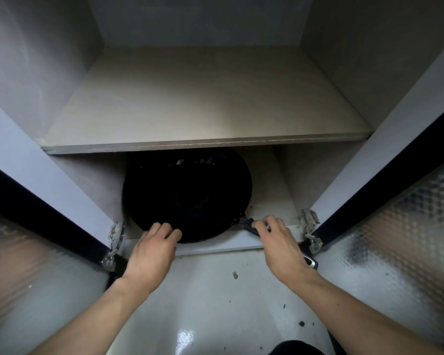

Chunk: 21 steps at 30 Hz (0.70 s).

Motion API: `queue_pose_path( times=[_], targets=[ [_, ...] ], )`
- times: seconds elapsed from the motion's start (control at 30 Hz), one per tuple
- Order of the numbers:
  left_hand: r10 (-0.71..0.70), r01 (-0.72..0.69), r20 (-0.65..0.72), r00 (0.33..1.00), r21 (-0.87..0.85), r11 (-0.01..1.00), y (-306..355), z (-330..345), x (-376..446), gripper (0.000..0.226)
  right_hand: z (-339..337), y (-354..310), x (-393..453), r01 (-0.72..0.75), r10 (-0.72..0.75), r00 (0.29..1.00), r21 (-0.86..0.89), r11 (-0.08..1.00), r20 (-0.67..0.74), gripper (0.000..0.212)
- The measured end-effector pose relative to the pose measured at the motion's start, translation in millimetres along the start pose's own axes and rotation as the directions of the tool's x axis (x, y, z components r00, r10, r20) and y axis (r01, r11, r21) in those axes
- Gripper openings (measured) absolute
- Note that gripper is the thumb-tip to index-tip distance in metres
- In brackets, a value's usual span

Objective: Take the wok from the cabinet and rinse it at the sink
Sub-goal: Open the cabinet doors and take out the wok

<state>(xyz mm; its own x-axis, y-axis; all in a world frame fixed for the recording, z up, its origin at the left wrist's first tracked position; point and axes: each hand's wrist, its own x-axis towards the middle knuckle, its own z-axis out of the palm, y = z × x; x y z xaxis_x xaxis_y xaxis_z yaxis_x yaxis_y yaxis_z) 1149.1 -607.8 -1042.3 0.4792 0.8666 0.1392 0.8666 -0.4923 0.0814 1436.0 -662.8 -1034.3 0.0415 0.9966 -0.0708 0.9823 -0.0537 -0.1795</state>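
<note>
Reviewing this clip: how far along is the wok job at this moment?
Done: both cabinet doors stand open. In hand: the wok sits on the bottom shelf under the upper shelf; the left hand grips its near rim and the right hand holds the handle. Left: lifting it out, carrying it to a sink, which is not in view, and rinsing.

Shelf (205, 103) covers the far part of the wok (187, 196); items at its back rim too dark to identify. Right hand (280, 242) hides most of the wok handle (248, 224); only a short stub shows. Left hand (151, 249) fingertips curl out of sight over the near rim. Both cabinet doors (36, 265) cut off by frame edges. Dark object at bottom edge (297, 348) cropped, unidentifiable.
</note>
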Motion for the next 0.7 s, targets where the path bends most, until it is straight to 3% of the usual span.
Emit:
queue_pose_path(
  times=[0.3,0.7],
  targets=[
    [0.134,-0.13,-0.014,0.991,0.147,0.981,-16.0,7.0,7.9,0.054,0.5,1.4,4.7,0.065,-0.063,0.997,-0.048,0.997,0.036,0.076],
    [0.204,-0.206,0.029,0.979,0.156,0.966,-9.2,-1.9,1.8,0.055,-28.0,-5.0,-16.9,0.018,-0.017,0.999,-0.018,1.0,0.046,0.068]
  ],
)
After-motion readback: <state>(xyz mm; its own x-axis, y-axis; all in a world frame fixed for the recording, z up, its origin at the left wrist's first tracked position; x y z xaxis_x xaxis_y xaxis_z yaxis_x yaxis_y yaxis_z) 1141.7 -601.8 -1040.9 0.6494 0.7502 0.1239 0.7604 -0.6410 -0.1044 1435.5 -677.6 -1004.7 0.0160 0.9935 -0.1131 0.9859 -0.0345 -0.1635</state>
